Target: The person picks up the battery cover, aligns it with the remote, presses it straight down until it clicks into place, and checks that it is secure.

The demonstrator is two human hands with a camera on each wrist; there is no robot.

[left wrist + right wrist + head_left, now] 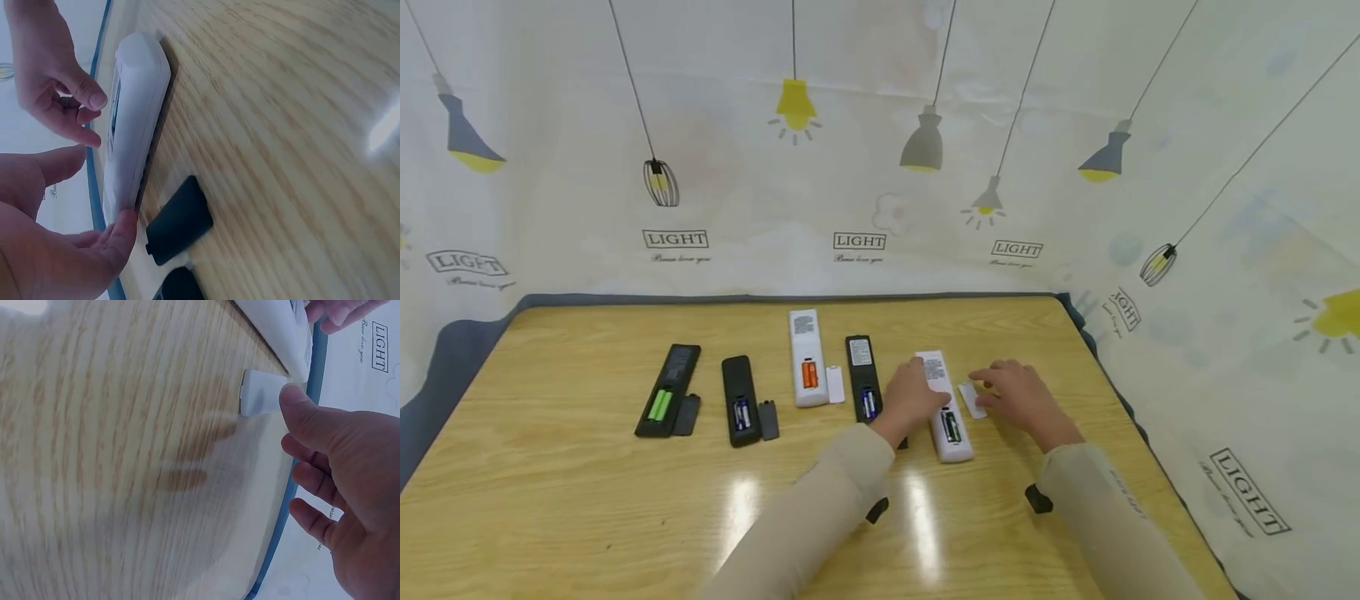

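Note:
A white remote control (953,429) lies back side up, its battery compartment uncovered with batteries inside. My left hand (913,395) is at its left side; in the left wrist view the fingertips (127,228) touch the side while the thumb (65,164) stands off above it. To the right, a small white battery cover (973,402) lies on the table. My right hand (1021,397) hovers there with loosely bent fingers. In the right wrist view its thumb tip (292,395) is right at the cover's edge.
Leftward stand a black remote (859,367) partly behind my left hand, a white remote (805,333) with orange batteries, and two more black remotes (739,375), (679,362) further left. Loose covers (835,385) lie beside them. A printed curtain (737,125) rises behind the wooden table (587,500).

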